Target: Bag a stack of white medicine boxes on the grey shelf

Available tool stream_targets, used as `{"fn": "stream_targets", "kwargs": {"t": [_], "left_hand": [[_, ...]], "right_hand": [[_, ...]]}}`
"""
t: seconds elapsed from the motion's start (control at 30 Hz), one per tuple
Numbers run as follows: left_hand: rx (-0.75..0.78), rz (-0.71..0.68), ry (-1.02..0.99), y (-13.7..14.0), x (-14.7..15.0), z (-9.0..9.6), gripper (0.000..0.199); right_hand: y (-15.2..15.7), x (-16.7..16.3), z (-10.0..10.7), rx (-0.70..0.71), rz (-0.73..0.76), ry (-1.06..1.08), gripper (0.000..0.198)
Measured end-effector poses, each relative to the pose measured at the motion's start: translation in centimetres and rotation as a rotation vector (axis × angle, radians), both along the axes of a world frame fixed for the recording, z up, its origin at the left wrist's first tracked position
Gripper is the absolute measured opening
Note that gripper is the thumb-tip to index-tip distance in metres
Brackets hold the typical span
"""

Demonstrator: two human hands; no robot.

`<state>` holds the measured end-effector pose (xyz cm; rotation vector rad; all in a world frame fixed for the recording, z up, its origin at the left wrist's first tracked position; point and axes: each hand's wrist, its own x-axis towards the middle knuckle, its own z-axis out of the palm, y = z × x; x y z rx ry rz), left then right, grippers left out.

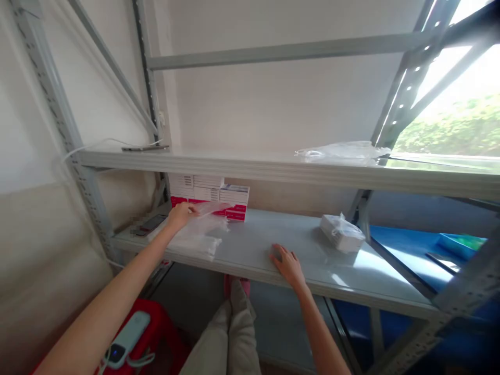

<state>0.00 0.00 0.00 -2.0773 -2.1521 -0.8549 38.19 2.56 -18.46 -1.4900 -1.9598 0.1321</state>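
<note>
My left hand pinches the edge of a clear plastic bag on the left of the lower shelf. Beneath it lies a pile of similar flat plastic bags. Just behind are stacked white and red boxes, partly covered by the lifted bag. My right hand rests on the middle of the lower shelf, fingers apart and holding nothing. To its right sits a white package wrapped in clear plastic.
The upper shelf crosses above my hands, bearing another plastic bag and a phone with a cable. A dark phone-like device lies at the lower shelf's left. A power bank rests on a red stool.
</note>
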Motion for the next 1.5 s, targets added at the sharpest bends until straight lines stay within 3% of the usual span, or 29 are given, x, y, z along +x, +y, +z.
{"fn": "stream_targets", "kwargs": {"t": [0.1, 0.2, 0.3, 0.4, 0.53, 0.67, 0.73, 0.8, 0.87, 1.0, 1.17, 1.27, 1.4, 1.5], "left_hand": [[0.006, -0.241, 0.026, -0.1, 3.4, 1.3, 0.012], [-0.018, -0.48, 0.154, -0.6, 8.0, 2.1, 0.009], [0.003, -0.628, 0.306, -1.8, 12.2, 2.2, 0.01], [0.039, -0.676, 0.446, -3.1, 14.8, 2.0, 0.013], [0.033, -0.699, 0.506, -4.3, 15.3, 1.2, 0.014], [0.03, -0.723, 0.489, -4.2, 14.5, 0.2, 0.015], [0.033, -0.727, 0.498, -3.8, 14.0, -0.3, 0.017], [0.045, -0.722, 0.521, -3.5, 13.5, -0.5, 0.019], [0.075, -0.704, 0.541, -3.2, 13.0, -0.6, 0.02], [0.119, -0.677, 0.531, -3.5, 12.4, -0.4, 0.023], [0.145, -0.701, 0.552, -4.8, 13.5, -0.2, 0.02], [0.168, -0.685, 0.587, -5.2, 13.8, -0.3, 0.018], [0.197, -0.667, 0.653, -5.8, 13.5, -0.3, 0.022], [0.221, -0.661, 0.794, -6.6, 13.4, -0.5, 0.027]], "right_hand": [[-1.8, -0.7, 3.0, 0.267, -0.051, 0.234, 0.043], [-5.4, -2.9, 8.1, 0.522, -0.111, 0.273, 0.047], [-8.6, -5.3, 12.8, 0.628, -0.103, 0.068, 0.05], [-9.6, -6.1, 15.1, 0.582, -0.127, -0.074, 0.044], [-9.6, -5.0, 14.7, 0.398, -0.147, -0.111, 0.027], [-10.5, -4.2, 14.0, 0.408, -0.219, 0.094, 0.04], [-10.8, -4.0, 14.0, 0.351, -0.096, 0.182, 0.048], [-10.6, -3.5, 14.1, 0.22, 0.106, 0.243, 0.047], [-10.3, -2.8, 14.1, 0.102, 0.194, 0.28, 0.043], [-11.0, -2.2, 14.6, -0.008, 0.133, 0.11, 0.042], [-14.1, -5.4, 15.4, -0.047, 0.177, -0.193, 0.079], [-14.4, -7.6, 15.3, -0.034, 0.112, -0.195, 0.079], [-12.4, -8.4, 14.3, -0.051, -0.124, -0.192, 0.049], [-10.8, -8.1, 13.1, -0.12, -0.187, -0.237, 0.039]]}}
